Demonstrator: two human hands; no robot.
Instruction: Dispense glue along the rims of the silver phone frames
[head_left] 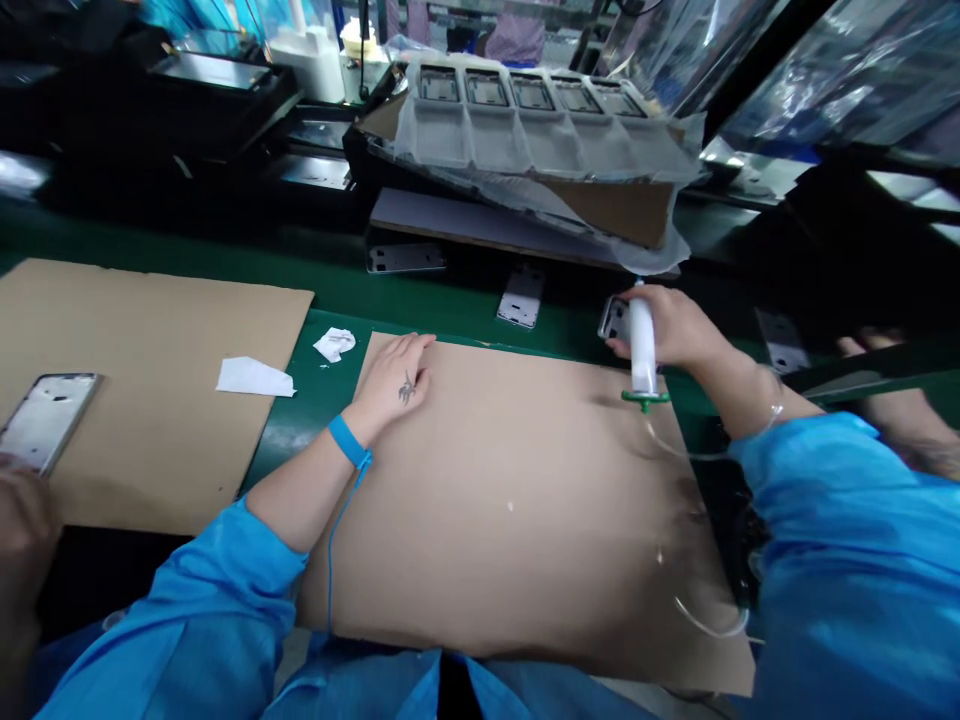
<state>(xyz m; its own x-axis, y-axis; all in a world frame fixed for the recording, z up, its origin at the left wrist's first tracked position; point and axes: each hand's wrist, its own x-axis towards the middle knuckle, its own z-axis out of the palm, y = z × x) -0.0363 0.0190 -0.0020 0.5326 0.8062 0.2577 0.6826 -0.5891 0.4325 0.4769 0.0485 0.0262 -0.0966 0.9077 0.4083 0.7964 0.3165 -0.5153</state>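
My left hand (397, 380) lies palm down on the brown cardboard sheet (510, 560), fingers stretched out and holding nothing. A blue strap (349, 441) with a cord circles that wrist. Over the sheet's far right corner, my right hand (675, 325) is closed around a white dispensing syringe (643, 345), its green cap (645, 397) facing me and a clear tube trailing from it. A small metal phone frame (614, 318) shows between the fingertips of the same hand; the syringe partly covers it. Farther back on the green bench lies another phone frame (521, 296).
A tray of phone frames (517, 130) sits tilted on a box at the back. Paper scraps (255, 377) lie on the left cardboard (165, 340). A co-worker's hand (26, 510) holds a phone frame (49, 420) at left; another person's arm (911, 420) appears at right.
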